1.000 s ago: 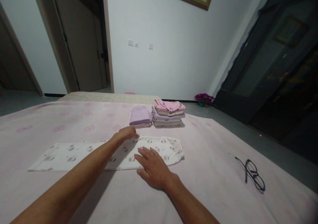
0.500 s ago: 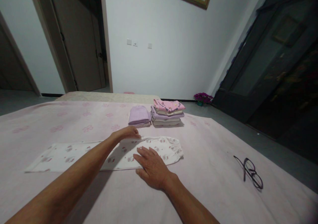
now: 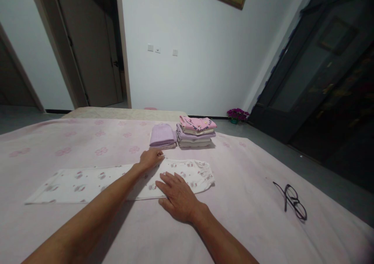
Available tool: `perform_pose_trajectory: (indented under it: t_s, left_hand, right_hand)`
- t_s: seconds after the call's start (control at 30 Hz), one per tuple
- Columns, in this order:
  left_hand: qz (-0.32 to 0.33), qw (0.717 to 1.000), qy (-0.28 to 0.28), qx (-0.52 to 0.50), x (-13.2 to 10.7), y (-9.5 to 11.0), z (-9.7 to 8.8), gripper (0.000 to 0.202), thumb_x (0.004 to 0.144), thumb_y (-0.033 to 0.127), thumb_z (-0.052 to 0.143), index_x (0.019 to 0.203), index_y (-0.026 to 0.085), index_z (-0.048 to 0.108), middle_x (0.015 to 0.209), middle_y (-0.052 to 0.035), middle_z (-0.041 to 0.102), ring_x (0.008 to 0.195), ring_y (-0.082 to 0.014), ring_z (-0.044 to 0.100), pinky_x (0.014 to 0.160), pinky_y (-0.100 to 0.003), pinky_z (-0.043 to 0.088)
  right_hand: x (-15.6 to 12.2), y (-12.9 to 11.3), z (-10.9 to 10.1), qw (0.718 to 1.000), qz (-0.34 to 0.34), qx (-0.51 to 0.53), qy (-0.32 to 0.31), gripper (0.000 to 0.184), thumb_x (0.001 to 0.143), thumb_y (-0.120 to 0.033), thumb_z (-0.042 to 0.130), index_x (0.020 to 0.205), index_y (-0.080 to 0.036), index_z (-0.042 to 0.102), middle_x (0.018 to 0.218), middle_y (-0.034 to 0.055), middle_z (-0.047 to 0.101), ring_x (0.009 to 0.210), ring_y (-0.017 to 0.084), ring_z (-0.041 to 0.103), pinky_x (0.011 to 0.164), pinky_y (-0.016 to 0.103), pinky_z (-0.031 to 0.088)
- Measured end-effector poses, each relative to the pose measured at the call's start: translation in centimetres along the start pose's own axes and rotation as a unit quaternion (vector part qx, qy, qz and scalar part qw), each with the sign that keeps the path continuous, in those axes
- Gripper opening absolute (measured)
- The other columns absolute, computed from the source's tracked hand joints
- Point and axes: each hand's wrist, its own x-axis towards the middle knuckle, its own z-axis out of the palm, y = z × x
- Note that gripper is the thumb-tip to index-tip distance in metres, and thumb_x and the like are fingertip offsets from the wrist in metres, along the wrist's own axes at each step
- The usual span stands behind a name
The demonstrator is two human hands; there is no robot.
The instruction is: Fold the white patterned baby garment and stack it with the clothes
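Fingers of the left hand [image 3: 151, 159] are drawn narrow at the far edge of the white printed trousers [image 3: 80, 180], apparently pinching a bit of cloth, since a small white tip shows just past them. Those of the right hand [image 3: 179, 197] are spread wide and lie flat on the trousers, gripping nothing. The trousers lie on the pink flowered sheet [image 3: 239, 194], nearer than the folded purple ribbed garment [image 3: 163, 135] and the stack of folded clothes [image 3: 195, 133].

A pull from the left fingers against the right palm's press could skew the layers or ruck the cloth between the hands. If the pinch has caught only the top layer, the edges could slip out of line. The soft sheet might bunch along with the trousers, and a longer reach could nudge the purple garment just beyond the left knuckles. The left forearm hides part of the middle, so any crease there cannot be judged.

The trousers' long axis runs left to right, across both forearms' reach. Their gathered elastic end [image 3: 207, 173] points right; the flat hem end [image 3: 37, 197] points left, its edge slanting in this view.
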Motion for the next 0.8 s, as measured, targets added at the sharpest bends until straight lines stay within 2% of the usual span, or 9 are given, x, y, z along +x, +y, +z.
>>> perform_pose_trajectory:
  t_s: [0.1,0.23,0.33,0.47,0.57,0.67,0.8]
  left_hand:
    - [0.008,0.997,0.067,0.042,-0.7,0.0,0.9,0.023,0.092,0.035,0.054,0.099,0.022,0.071,0.106,-0.0097,0.074,0.105,-0.0278,0.064,0.089,-0.038,0.042]
    - [0.047,0.987,0.132,0.078,-1.4,0.1,1.9,0.032,0.097,0.032,0.047,0.117,0.017,0.067,0.115,-0.0182,0.068,0.116,-0.0338,0.058,0.102,-0.049,0.037]
    - [0.102,0.980,0.148,0.087,-2.0,0.1,2.4,0.036,0.099,0.029,0.044,0.127,0.018,0.063,0.125,-0.0172,0.064,0.122,-0.0314,0.055,0.108,-0.048,0.035]
    - [0.187,0.970,0.123,0.090,-3.6,-1.1,2.8,0.038,0.099,0.033,0.048,0.132,0.019,0.062,0.145,-0.0132,0.056,0.137,-0.0273,0.046,0.115,-0.041,0.034]
    - [0.230,0.963,0.095,0.100,-5.2,-3.1,2.5,0.049,0.100,0.043,0.045,0.140,0.017,0.057,0.156,-0.0155,0.045,0.148,-0.0301,0.033,0.120,-0.045,0.028]
    - [0.223,0.966,0.047,0.118,-6.4,-5.7,1.9,0.061,0.102,0.053,0.035,0.152,0.020,0.045,0.162,-0.0153,0.036,0.151,-0.0319,0.028,0.121,-0.051,0.024]
    - [0.175,0.974,0.006,0.145,-7.7,-9.2,0.9,0.069,0.100,0.062,0.029,0.158,0.024,0.034,0.165,-0.0123,0.028,0.154,-0.0318,0.022,0.122,-0.051,0.018]
  right_hand:
    - [0.0,0.0,0.0,1.000,-0.002,-0.002,0.001,0.054,0.101,-0.045,0.047,0.152,-0.026,0.041,0.163,0.0068,0.034,0.151,0.022,0.024,0.125,0.044,0.013]
    - [0.0,0.0,-0.1,1.000,-0.002,-0.005,0.001,0.054,0.101,-0.045,0.047,0.151,-0.026,0.041,0.163,0.0066,0.035,0.151,0.022,0.025,0.125,0.044,0.013]
    - [-0.1,0.2,0.1,1.000,-0.007,0.001,0.010,0.052,0.101,-0.044,0.049,0.149,-0.026,0.044,0.161,0.0064,0.037,0.150,0.021,0.027,0.125,0.043,0.015]
    - [-0.1,0.6,0.9,0.998,0.002,0.013,0.057,0.044,0.103,-0.039,0.045,0.144,-0.025,0.050,0.155,0.0057,0.047,0.145,0.018,0.037,0.124,0.041,0.019]
    - [0.1,1.2,1.5,0.993,0.068,-0.007,0.099,0.045,0.104,-0.038,0.040,0.144,-0.021,0.050,0.155,0.0088,0.047,0.146,0.022,0.036,0.125,0.045,0.018]
    - [0.3,2.1,1.8,0.982,0.152,-0.053,0.103,0.054,0.104,-0.043,0.040,0.150,-0.017,0.045,0.159,0.0136,0.039,0.151,0.029,0.027,0.124,0.053,0.013]
    - [0.0,4.1,1.5,0.966,0.223,-0.105,0.078,0.062,0.102,-0.051,0.040,0.153,-0.015,0.042,0.162,0.0155,0.032,0.153,0.032,0.020,0.124,0.056,0.006]
